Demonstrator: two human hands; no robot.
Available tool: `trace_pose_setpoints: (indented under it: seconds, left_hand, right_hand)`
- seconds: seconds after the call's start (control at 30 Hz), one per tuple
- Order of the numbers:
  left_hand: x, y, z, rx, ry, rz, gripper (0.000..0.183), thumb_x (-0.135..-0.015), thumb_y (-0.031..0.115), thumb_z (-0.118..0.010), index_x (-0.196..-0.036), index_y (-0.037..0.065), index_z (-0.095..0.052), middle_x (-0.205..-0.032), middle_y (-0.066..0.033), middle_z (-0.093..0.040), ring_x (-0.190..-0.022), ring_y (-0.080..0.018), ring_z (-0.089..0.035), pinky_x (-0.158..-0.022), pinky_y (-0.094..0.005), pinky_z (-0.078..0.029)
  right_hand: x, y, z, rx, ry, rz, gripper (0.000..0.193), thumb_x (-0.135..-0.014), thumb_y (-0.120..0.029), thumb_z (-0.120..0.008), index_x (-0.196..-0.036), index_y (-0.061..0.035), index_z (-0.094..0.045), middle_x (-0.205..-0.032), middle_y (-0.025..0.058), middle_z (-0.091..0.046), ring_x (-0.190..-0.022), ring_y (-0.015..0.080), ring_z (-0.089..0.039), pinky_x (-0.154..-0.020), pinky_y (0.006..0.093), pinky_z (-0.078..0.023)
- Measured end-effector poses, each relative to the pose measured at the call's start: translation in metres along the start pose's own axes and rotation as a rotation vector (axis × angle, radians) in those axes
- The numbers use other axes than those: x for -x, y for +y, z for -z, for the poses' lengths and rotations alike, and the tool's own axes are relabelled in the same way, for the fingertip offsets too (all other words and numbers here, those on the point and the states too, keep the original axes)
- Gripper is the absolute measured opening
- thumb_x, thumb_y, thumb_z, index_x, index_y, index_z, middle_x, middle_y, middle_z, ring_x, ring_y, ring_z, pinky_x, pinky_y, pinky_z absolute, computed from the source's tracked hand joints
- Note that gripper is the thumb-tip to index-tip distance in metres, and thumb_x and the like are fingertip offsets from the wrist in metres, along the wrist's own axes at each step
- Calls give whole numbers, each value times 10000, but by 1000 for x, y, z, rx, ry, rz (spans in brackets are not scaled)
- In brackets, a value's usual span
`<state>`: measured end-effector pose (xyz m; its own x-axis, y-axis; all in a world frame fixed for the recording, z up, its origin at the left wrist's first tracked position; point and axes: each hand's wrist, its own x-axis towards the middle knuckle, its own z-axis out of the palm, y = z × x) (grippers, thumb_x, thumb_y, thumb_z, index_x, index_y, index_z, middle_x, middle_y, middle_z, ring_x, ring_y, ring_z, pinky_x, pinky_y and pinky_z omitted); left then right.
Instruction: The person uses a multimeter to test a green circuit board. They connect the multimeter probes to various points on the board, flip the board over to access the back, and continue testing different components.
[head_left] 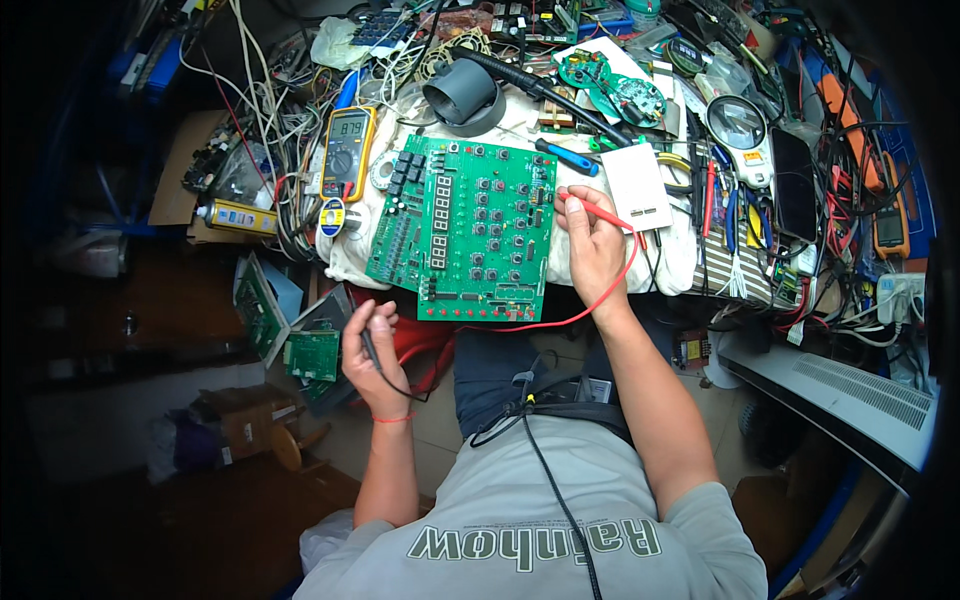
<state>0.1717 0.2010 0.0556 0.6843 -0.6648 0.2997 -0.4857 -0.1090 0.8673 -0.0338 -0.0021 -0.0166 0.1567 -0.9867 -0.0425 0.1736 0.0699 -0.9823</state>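
On the front edge of the bench, over a rumpled white cloth [665,255], lies the green circuit board [507,235], a flat, stiff rectangle with a glossy face, its lower edge jutting past the cloth. Small square buttons dot it in columns, dark number windows stand in a strip along its left part, and round red lights line the bottom. A second board [393,255] with chunky black blocks at its top shows along the left side, set at a slant

The right hand [595,240] is at the board's right edge, fingers curled around a slim, smooth red probe [605,214]; whether the tip touches the board cannot be told. Its soft red wire [608,297] loops down past the wrist and leftward below the board. The left hand [372,350] is off the board, below its lower left corner, fingers bent and pinching a thin black probe [371,350]

Near the board's upper left is a boxy meter [347,150] with a yellow rim and round dial. Above the board sits a hollow grey plastic tube [462,93]; to its right lie a blue-handled screwdriver [567,157] and a flat white box [633,185]
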Motion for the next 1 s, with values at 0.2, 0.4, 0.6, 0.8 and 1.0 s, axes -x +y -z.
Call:
trace_pose_setpoints:
  seconds: [0.2, 0.4, 0.6, 0.8, 1.0]
  left_hand:
    - [16, -29, -14, 238, -72, 37, 344, -1024, -40, -729, -1355, -34, -636, -1258, -176, -761, -1143, -196, -733, -1027, -325, -587]
    - [16, -19, -23, 311, -48, 4, 315, -987, -86, -752, -1281, -35, -653, -1208, -179, -775, -1105, -202, -748, -999, -327, -603]
    - [21, 15, -35, 360, -92, -108, 307, -962, -96, -775, -1242, -28, -669, -1204, -193, -779, -1105, -207, -752, -1002, -336, -606]
    - [19, 43, -54, 284, -187, -374, 351, -889, -93, -848, -1186, 14, -694, -1146, -198, -799, -1059, -261, -787, -939, -356, -623]
    - [16, 64, -72, 123, -270, -742, 384, -817, -28, -897, -1138, 57, -703, -1080, -179, -811, -896, -315, -799, -764, -374, -647]
  right_hand:
    - [21, 3, 0, -23, 136, 121, 340, -1147, -227, -581, -1347, 43, -632, -1271, 165, -745, -1212, 242, -708, -1054, 356, -544]
    - [37, -19, 27, 207, 105, 326, 271, -1125, -115, -587, -1349, 26, -646, -1278, 187, -747, -1211, 275, -725, -1045, 378, -560]
    - [9, -44, 58, 817, 245, 687, 285, -979, -21, -708, -1257, -35, -648, -1245, 198, -751, -1215, 397, -696, -1053, 483, -512]
    - [-3, -33, 63, 1096, 219, 618, 743, -762, -140, -926, -1389, -80, -531, -1507, 220, -583, -1322, 431, -607, -1116, 508, -483]
    - [1, -28, 74, 1081, 310, 622, 670, -766, -95, -891, -1348, -53, -562, -1456, 228, -611, -1292, 433, -612, -1080, 508, -519]
